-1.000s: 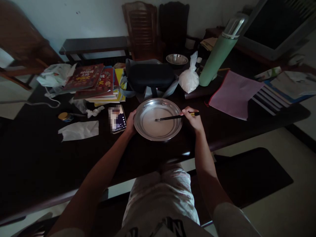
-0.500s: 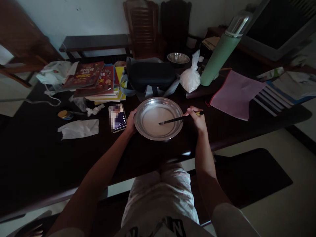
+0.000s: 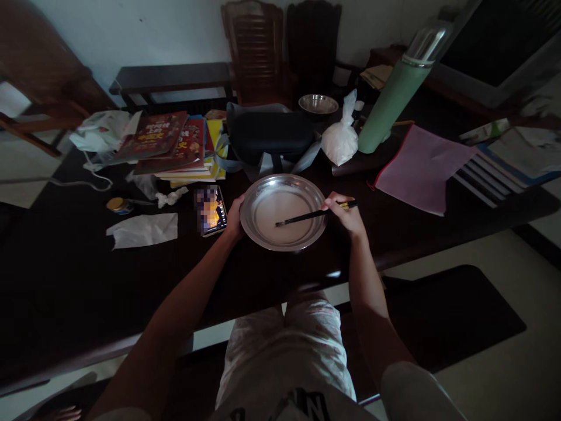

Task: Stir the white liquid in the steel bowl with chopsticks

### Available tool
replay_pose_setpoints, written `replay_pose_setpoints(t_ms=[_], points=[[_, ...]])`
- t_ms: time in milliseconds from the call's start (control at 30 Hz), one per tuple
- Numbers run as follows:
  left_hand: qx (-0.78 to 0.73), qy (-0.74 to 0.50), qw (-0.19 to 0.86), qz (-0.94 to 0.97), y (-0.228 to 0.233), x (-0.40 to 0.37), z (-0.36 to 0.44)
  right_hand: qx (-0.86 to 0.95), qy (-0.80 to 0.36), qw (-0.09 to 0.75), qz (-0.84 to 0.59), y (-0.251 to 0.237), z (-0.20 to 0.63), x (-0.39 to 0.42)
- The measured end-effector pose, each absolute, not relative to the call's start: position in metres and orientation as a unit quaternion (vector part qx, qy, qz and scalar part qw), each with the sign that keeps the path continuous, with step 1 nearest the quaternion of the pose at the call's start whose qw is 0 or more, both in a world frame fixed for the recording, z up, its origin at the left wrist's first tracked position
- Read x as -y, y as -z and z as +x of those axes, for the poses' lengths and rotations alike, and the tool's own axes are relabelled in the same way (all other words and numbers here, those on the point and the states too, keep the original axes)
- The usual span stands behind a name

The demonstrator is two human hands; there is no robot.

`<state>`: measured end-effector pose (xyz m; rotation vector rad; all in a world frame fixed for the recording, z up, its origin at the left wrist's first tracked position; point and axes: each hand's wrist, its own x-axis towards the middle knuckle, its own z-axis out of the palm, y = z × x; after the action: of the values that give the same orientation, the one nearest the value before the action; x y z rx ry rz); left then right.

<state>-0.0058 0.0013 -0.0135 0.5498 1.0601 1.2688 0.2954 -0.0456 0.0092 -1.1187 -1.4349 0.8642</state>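
Two hands at one metal plate (image 3: 307,193) near the front edge of a dark table (image 3: 65,280). Left hand (image 3: 234,218) cupped against the plate's left rim, fingers curled onto the edge. Right hand (image 3: 346,213) closed around dark chopsticks (image 3: 302,217), pinching them near their yellow ends just past the plate's right rim. Chopstick tips lowered into pale, milky liquid (image 3: 274,207) covering the plate's floor, slightly left of centre.

Just left of the plate, a phone (image 3: 211,209) with a lit screen, touching or almost touching the left hand. Farther left, a crumpled white tissue (image 3: 142,230) and a small yellow-lidded jar (image 3: 116,204). Beyond, toward the far side, a stack of books (image 3: 170,143), a black case (image 3: 269,134), a knotted white bag (image 3: 339,140), a small steel bowl (image 3: 318,104) and a leaning green flask (image 3: 394,93). At right, a pink folder (image 3: 421,169).
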Motion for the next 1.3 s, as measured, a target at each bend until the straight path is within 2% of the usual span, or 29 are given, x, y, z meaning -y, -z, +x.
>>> replay_pose_setpoints(t_ms=[200,400,600,767,967,1167,1300], points=[[-0.458,-0.555,0.647,0.254,0.0135,-0.0012,-0.0067,0.551,-0.330,0.581,-0.500,-0.0108,0.2977,0.0457],[-0.471,-0.552,0.646,0.237,0.0145,-0.0024,-0.0064,0.613,-0.360,0.524,-0.469,-0.0119,0.2949,0.0457],[-0.460,-0.552,0.653,0.240,0.0137,-0.0013,-0.0062,0.559,-0.332,0.575,-0.497,-0.0100,0.2993,0.0460],[-0.469,-0.548,0.643,0.257,0.0138,-0.0012,-0.0076,0.620,-0.368,0.517,-0.460,-0.0113,0.2958,0.0462],[-0.473,-0.556,0.641,0.237,0.0129,-0.0009,-0.0063,0.560,-0.331,0.580,-0.489,-0.0118,0.2980,0.0472],[-0.480,-0.549,0.644,0.229,0.0131,-0.0004,-0.0082,0.609,-0.369,0.528,-0.463,-0.0130,0.2943,0.0466],[-0.469,-0.554,0.643,0.243,0.0150,-0.0016,-0.0085,0.568,-0.335,0.572,-0.488,-0.0108,0.2958,0.0457]])
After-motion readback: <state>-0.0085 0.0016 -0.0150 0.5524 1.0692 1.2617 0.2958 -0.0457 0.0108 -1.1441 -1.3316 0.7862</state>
